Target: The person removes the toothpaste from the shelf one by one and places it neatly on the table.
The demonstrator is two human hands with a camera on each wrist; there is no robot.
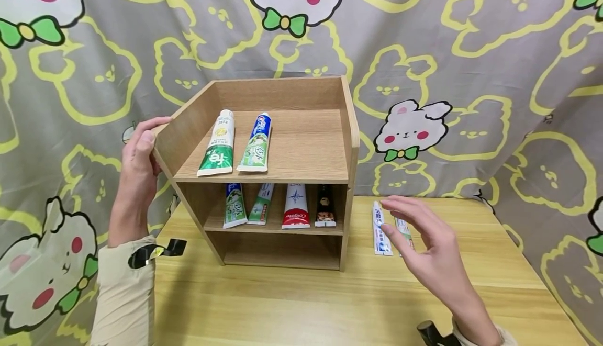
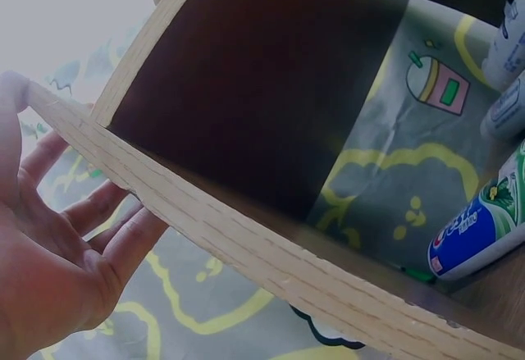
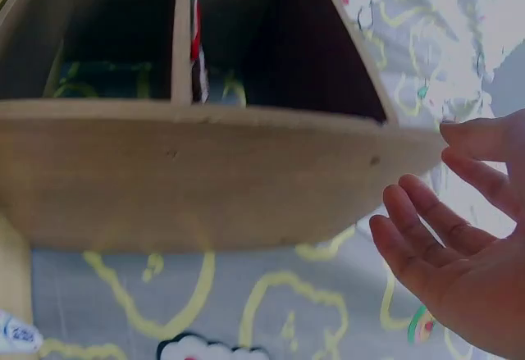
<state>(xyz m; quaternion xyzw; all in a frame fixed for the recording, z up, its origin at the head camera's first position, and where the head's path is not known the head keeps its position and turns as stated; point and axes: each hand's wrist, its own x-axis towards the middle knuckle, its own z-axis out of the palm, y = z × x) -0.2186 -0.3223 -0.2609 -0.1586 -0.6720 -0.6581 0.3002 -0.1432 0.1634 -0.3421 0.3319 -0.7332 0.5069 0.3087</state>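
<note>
Item 1: right hand (image 1: 426,236), nearest on my head feed. Thumb and fingers stand wide apart, gently curved, holding nothing; I see it above the right part of the table (image 1: 292,309), by two tubes. A black device (image 1: 430,330) sits at its wrist.

Item 2: left hand (image 1: 138,165), pale sleeve (image 1: 124,293), black band (image 1: 141,256). Fingers are extended and apart against the outer side of the shelf's left panel, thumb at the front corner. I cannot tell how firmly it presses.

Item 3: white-and-blue tube (image 1: 382,236), on the table right of the shelf, just beside the right thumb and fingertips.

Item 4: green-and-white tube (image 1: 402,226), on the table next to item 3, partly hidden from me by the right hand.

Item 5: wooden shelf (image 1: 313,142), standing on the table, three levels.
Middle level, left to right: blue-and-green tube (image 1: 234,207); slim green tube (image 1: 260,207); red-and-white Colgate tube (image 1: 296,210); dark tube (image 1: 325,207).
Top level, both lying flat with broad ends forward: white tube with green end (image 1: 218,144); blue-topped tube (image 1: 256,144), to its right, apart.

Item 6: grey curtain (image 1: 320,55), behind everything, yellow outlines and white cartoon animals with green bows.
</note>
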